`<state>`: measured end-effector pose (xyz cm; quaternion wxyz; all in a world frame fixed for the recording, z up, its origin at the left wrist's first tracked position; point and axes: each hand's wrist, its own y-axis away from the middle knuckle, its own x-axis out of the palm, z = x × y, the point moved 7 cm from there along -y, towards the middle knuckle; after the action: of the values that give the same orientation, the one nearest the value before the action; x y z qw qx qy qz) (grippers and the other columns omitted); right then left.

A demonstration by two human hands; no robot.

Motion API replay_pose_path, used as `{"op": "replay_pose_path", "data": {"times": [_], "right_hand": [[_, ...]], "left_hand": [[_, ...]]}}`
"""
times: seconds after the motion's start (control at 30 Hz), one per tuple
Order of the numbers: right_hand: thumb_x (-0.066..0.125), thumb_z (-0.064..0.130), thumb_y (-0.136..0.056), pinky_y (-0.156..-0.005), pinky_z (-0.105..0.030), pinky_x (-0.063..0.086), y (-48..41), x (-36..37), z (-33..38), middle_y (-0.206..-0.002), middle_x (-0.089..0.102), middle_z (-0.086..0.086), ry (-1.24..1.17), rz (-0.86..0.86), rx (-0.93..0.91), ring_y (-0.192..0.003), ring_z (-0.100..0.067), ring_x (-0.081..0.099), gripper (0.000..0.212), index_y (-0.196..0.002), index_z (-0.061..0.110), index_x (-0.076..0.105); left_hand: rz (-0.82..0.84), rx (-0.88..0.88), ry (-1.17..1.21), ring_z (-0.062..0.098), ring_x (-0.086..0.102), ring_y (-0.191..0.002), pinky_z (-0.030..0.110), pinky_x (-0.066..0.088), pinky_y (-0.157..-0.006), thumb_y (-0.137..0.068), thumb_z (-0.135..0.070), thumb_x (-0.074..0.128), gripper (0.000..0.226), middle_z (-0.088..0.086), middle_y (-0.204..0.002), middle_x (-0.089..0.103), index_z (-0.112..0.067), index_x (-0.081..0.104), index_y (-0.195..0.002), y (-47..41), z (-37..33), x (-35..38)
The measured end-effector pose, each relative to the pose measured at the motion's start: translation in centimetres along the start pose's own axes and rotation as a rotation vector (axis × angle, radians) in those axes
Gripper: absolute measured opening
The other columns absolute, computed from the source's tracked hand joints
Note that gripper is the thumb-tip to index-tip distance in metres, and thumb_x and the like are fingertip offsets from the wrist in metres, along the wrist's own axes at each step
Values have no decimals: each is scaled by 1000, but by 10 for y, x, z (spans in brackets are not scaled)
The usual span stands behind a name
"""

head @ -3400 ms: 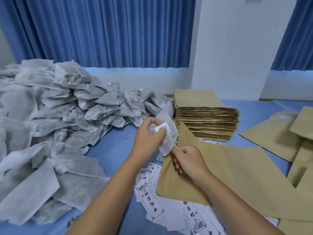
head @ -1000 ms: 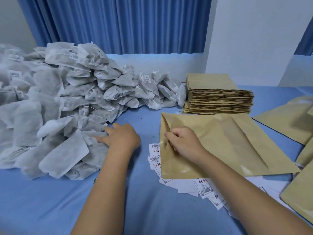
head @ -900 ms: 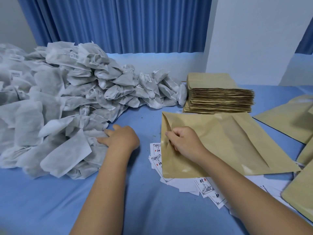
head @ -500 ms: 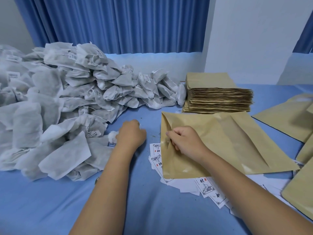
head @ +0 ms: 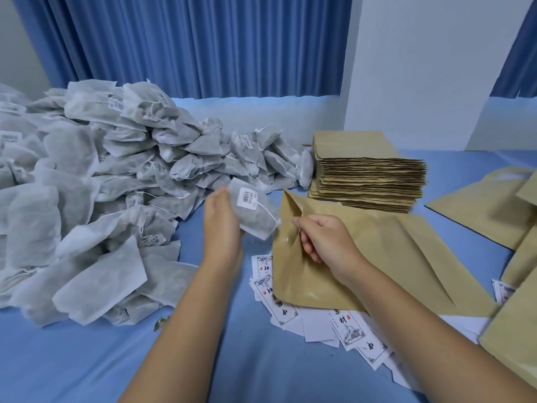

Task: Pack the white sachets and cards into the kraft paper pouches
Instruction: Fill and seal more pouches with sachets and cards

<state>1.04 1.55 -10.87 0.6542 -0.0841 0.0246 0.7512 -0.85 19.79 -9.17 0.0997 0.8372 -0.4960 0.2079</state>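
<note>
Blue cloth covers the table (head: 87, 359) where our left hand (head: 222, 231) has its grip curled round a white sachet (head: 255, 216), long axis slanting toward the kraft pouch (head: 392, 257) mouth just right, its edge pinched by our right hand (head: 325, 242).

The person's left grip (head: 222, 225) holds a white sachet (head: 255, 212), barcode label facing up, lifted off the blue table (head: 72, 359). Its lower corner is just beside the open mouth of a kraft pouch (head: 392, 257), whose upper layer the right grip (head: 325, 239) pinches. That pouch lies over a spread of printed cards (head: 348, 330) toward the near edge, a big heap of sachets (head: 101, 184) fills the table's left side, a neat stack of flat pouches (head: 366, 175) sits toward the far edge, and more pouches (head: 479, 207) lie along the right edge.
</note>
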Motion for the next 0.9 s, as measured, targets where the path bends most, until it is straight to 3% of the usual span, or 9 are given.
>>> {"op": "replay_pose_path", "data": {"times": [0.13, 0.23, 0.33, 0.43, 0.53, 0.63, 0.73, 0.83, 0.9], "right_hand": [[58, 28, -92, -35, -17, 28, 2, -4, 3, -40, 43, 3, -31, -14, 6, -33, -12, 33, 53, -40, 22, 49], [60, 26, -92, -35, -16, 26, 2, -8, 5, -40, 41, 3, -101, -45, 17, -33, -12, 30, 54, -39, 21, 49], [60, 24, -91, -35, -16, 24, 2, -11, 7, -39, 39, 4, -159, -66, 15, -33, -11, 29, 54, -39, 22, 49], [58, 21, -92, -34, -16, 23, 3, -11, 7, -38, 38, 5, -186, -60, 5, -33, -9, 29, 55, -38, 21, 51], [57, 21, -93, -34, -17, 24, 5, -8, 7, -38, 38, 3, -163, -47, -14, -33, -9, 29, 55, -39, 21, 49], [56, 21, -93, -35, -16, 25, 6, -6, 9, -39, 38, 3, -134, -33, -30, -33, -9, 30, 55, -39, 22, 48], [56, 21, -93, -35, -15, 25, 7, -4, 8, -38, 38, 3, -111, -19, -38, -33, -8, 30, 54, -40, 21, 48], [57, 22, -93, -35, -15, 25, 7, -2, 7, -38, 38, 3, -85, -9, -42, -34, -7, 29, 54, -40, 21, 48], [56, 21, -93, -35, -15, 24, 7, 0, 7, -38, 36, 3, -85, 6, -35, -34, -8, 28, 54, -40, 21, 46]], "left_hand": [[140, -128, 227, 12, 63, -71, 26, 53, -65, -91, -1, 48, 23, 7, -85, 60, -7, 47, -113, 12, 12, 23], [162, -159, 63, 7, 66, -59, 23, 53, -55, -90, 3, 49, 42, 8, -91, 61, -20, 38, -124, 18, 23, 29], [298, -147, -156, 9, 66, -64, 25, 52, -56, -92, -4, 57, 39, 6, -94, 62, -23, 40, -121, 26, 33, 40], [440, 43, -439, 9, 65, -83, 24, 51, -72, -90, -14, 65, 23, 1, -95, 68, -22, 57, -110, 29, 34, 47], [398, 386, -879, 14, 54, -100, 25, 43, -85, -87, -29, 67, 22, -5, -94, 55, -28, 69, -109, 31, 28, 49], [255, 404, -908, 12, 52, -86, 19, 37, -69, -81, -37, 72, 37, -11, -87, 50, -24, 58, -113, 29, 24, 42], [249, 337, -882, 5, 55, -65, 12, 36, -54, -78, -31, 75, 30, -9, -68, 59, -27, 47, -85, 26, 23, 39], [462, 377, -925, -5, 55, -57, 7, 39, -57, -84, -14, 68, 18, -16, -61, 61, -27, 62, -74, 32, 24, 51], [640, 328, -1028, -5, 51, -58, 15, 40, -59, -88, -10, 59, 29, -14, -62, 59, -29, 60, -67, 37, 33, 59]]}}
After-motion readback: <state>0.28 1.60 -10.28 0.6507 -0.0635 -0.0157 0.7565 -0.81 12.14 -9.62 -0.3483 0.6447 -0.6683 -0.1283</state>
